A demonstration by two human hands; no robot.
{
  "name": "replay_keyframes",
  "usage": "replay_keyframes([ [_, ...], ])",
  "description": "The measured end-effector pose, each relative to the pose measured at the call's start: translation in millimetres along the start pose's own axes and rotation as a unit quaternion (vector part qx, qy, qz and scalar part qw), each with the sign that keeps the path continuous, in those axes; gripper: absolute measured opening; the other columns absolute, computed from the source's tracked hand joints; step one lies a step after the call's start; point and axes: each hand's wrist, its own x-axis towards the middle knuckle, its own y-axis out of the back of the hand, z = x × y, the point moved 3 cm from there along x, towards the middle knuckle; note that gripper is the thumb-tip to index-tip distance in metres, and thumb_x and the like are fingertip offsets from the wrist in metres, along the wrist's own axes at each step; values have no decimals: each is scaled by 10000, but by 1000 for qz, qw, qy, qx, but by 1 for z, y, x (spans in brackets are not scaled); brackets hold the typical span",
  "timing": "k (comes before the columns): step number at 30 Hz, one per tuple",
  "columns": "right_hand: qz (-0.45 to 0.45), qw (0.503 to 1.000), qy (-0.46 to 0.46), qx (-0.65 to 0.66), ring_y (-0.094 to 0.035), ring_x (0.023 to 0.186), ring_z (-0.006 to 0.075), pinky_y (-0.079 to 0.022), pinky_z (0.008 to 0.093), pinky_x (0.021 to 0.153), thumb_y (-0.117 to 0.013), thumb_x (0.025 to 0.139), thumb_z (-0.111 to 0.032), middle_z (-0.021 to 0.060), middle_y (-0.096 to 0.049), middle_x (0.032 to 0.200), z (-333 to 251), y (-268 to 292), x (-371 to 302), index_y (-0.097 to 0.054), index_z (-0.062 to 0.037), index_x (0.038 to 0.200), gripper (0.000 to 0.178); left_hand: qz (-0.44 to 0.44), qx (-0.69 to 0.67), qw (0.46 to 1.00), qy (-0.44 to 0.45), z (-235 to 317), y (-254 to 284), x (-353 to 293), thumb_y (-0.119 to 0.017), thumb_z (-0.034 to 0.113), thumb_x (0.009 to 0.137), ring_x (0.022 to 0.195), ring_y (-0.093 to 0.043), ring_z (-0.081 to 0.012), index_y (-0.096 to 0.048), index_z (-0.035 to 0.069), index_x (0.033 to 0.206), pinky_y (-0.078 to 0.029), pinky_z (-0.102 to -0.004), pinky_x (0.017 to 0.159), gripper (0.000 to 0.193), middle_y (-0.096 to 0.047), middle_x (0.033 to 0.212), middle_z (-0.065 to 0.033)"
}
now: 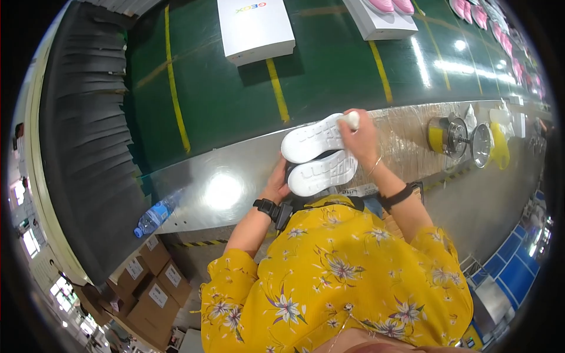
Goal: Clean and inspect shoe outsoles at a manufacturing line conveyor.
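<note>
Head view. Shoes (318, 154), a white pair turned soles up, are held one above the other at the near edge of the worktop (223, 188), just in front of the person's body. Left hand (276, 183) is wrapped around the dark uppers from below and to the side, fingers closed on them; this underside grip appears to serve as a cradle that keeps both soles facing upward and steady. Right hand (360, 138) lies over the toe end of the upper shoe, fingers curled and pinching a small white eraser-like block (352, 119) against the sole's edge, a hold suited to rubbing or cleaning the white rubber, as far as can be judged. Both wrists carry dark bands, and the yellow flowered sleeves enter from the lower edge.

Beyond the hands runs a green conveyor belt (235, 88) with yellow stripes. On it, well apart from the shoes, rest a closed white shoe box (256, 29) and an open box holding pink shoes (385, 15); more pink shoes (488, 17) lie farther to the right. Right of the right hand, on the plastic-wrapped stretch of worktop, stand a metal can with yellow contents (444, 135) and its lid (481, 144). Left of the left hand, a clear water bottle with a blue label (154, 216) lies at the worktop's edge. Below it, brown cartons (150, 282) are stacked on the floor.
</note>
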Motion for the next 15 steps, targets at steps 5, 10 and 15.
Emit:
replay_keyframes([
  [5,-250,935,220,118,-590,962,348,-498,389,836,-744,756,-68,130,-589,1027,-101,-31,-77,-561,-61,1042,340,20,-11,1000,-3,-7,26,-1,-491,498,966,1290,-487,-271,-391,62,1438,-418,-435,1084,652,-465,1440,-133],
  [10,-143,984,85,66,-589,931,332,-493,382,803,-718,809,-69,154,-568,1018,-12,5,-77,-523,-59,1055,314,0,-14,1000,-16,-11,3,-2,-543,511,928,1270,-509,-278,-400,66,1431,-447,-450,1056,687,-483,1424,-132],
  [15,-93,990,97,33,-591,913,338,-496,383,783,-698,805,-52,148,-570,1009,-14,16,-69,-525,-58,1053,302,-37,-12,999,-28,-4,-28,-6,-563,543,900,1299,-482,-285,-367,69,1453,-426,-450,1076,754,-461,1446,-131],
])
